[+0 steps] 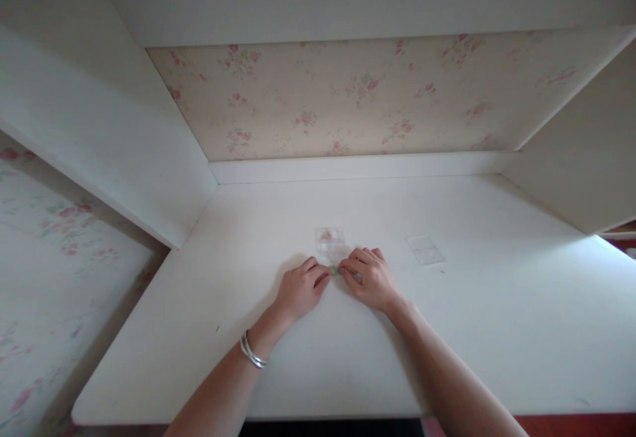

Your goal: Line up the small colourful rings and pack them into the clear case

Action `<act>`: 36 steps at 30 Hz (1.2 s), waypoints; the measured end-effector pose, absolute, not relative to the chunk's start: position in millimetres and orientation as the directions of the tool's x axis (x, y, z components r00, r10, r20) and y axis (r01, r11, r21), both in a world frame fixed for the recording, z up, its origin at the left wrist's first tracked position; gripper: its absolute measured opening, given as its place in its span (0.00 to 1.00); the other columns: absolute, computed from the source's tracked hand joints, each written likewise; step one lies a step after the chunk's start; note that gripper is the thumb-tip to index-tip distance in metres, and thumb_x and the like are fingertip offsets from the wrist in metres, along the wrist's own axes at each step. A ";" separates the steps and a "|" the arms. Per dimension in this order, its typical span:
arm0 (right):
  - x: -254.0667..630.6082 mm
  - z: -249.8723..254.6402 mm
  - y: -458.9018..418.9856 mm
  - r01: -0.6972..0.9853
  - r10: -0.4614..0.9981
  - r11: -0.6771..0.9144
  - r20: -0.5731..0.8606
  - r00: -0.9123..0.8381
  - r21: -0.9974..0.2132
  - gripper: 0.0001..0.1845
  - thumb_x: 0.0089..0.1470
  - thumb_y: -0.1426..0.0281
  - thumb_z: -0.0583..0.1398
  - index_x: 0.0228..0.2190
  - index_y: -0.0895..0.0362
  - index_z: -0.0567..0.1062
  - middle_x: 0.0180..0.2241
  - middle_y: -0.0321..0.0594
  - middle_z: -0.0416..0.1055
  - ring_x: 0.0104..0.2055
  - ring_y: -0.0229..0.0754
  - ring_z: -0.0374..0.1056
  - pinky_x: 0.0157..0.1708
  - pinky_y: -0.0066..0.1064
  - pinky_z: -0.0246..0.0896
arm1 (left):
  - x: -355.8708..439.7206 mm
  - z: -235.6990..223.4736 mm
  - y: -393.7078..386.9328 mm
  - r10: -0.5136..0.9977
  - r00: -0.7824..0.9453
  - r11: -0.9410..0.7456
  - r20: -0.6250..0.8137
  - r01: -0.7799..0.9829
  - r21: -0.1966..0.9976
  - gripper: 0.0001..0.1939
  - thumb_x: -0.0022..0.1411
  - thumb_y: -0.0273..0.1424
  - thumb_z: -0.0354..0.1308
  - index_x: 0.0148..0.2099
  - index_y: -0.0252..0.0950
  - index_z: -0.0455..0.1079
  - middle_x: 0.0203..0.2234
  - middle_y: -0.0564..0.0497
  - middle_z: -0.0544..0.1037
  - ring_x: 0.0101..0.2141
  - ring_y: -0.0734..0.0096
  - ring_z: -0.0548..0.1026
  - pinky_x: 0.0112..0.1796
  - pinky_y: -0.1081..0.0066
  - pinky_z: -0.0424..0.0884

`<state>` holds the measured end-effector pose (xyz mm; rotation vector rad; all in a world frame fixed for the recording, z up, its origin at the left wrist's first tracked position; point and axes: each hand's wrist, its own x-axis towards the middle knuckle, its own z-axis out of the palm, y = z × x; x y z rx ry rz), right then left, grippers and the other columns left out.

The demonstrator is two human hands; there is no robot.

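Observation:
Between my two hands, low over the white desk, is a small greenish ring-like piece, too small to make out further. My left hand pinches its left side with thumb and fingertips; a silver bangle circles that wrist. On the other side, the fingertips of my right hand are closed at its right edge. Just beyond the hands lies a small clear plastic box with something reddish-brown inside its far left part. A second clear, flat plastic piece rests to the right of my right hand.
The white desk has side panels left and right and a low ledge at the back. Floral wallpaper covers the wall behind, beneath an overhead white panel. A tiny dark sliver lies left of my left forearm.

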<state>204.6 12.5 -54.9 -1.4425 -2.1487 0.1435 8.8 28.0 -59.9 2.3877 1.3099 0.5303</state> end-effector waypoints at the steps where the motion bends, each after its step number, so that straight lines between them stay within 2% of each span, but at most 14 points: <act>1: 204.3 -54.8 12.3 0.824 0.883 0.422 0.375 -0.281 -0.378 0.10 0.55 0.69 0.55 0.31 0.53 0.77 0.30 0.38 0.69 0.35 0.38 0.62 0.38 0.33 0.45 | 9.2 -59.7 27.7 0.857 0.492 -0.499 0.152 0.721 0.480 0.10 0.64 0.35 0.49 0.43 0.44 0.71 0.36 0.52 0.73 0.34 0.71 0.73 0.34 0.73 0.66; 8: 202.4 -55.4 12.1 0.810 0.879 0.435 0.381 -0.287 -0.393 0.10 0.56 0.70 0.54 0.32 0.54 0.77 0.30 0.38 0.69 0.35 0.38 0.62 0.38 0.33 0.45 | 14.4 -57.5 26.8 0.839 0.527 -0.529 0.135 0.735 0.424 0.12 0.65 0.36 0.48 0.48 0.46 0.69 0.37 0.51 0.72 0.34 0.70 0.72 0.32 0.73 0.66; 16: 201.5 -56.6 11.8 0.810 0.876 0.436 0.392 -0.282 -0.392 0.11 0.56 0.69 0.54 0.31 0.53 0.77 0.29 0.38 0.69 0.35 0.38 0.62 0.38 0.32 0.45 | 14.8 -60.2 25.1 0.841 0.524 -0.527 0.132 0.741 0.417 0.14 0.66 0.34 0.44 0.43 0.43 0.72 0.36 0.49 0.72 0.34 0.70 0.72 0.33 0.73 0.67; 21: 201.1 -56.7 10.4 0.810 0.872 0.451 0.378 -0.311 -0.376 0.11 0.56 0.70 0.54 0.31 0.54 0.77 0.29 0.39 0.69 0.35 0.39 0.62 0.39 0.33 0.45 | 12.5 -60.9 24.6 0.868 0.477 -0.471 0.139 0.698 0.539 0.13 0.66 0.34 0.46 0.41 0.43 0.73 0.35 0.50 0.72 0.33 0.72 0.72 0.35 0.74 0.67; 28: 199.2 -52.6 6.4 0.805 0.859 0.486 0.354 -0.369 -0.341 0.10 0.54 0.71 0.54 0.34 0.54 0.76 0.31 0.39 0.69 0.36 0.39 0.61 0.40 0.34 0.44 | 10.0 -60.2 33.2 0.907 0.381 -0.369 0.179 0.513 0.775 0.12 0.63 0.35 0.50 0.37 0.37 0.73 0.30 0.50 0.71 0.30 0.73 0.70 0.33 0.74 0.66; 36: 193.2 -47.9 4.0 0.804 0.836 0.523 0.355 -0.419 -0.282 0.10 0.53 0.70 0.55 0.34 0.52 0.77 0.32 0.39 0.68 0.36 0.40 0.60 0.39 0.34 0.43 | 10.1 -53.1 44.0 0.941 0.274 -0.321 0.200 0.524 0.789 0.15 0.63 0.39 0.49 0.38 0.35 0.72 0.31 0.50 0.71 0.30 0.72 0.69 0.34 0.72 0.66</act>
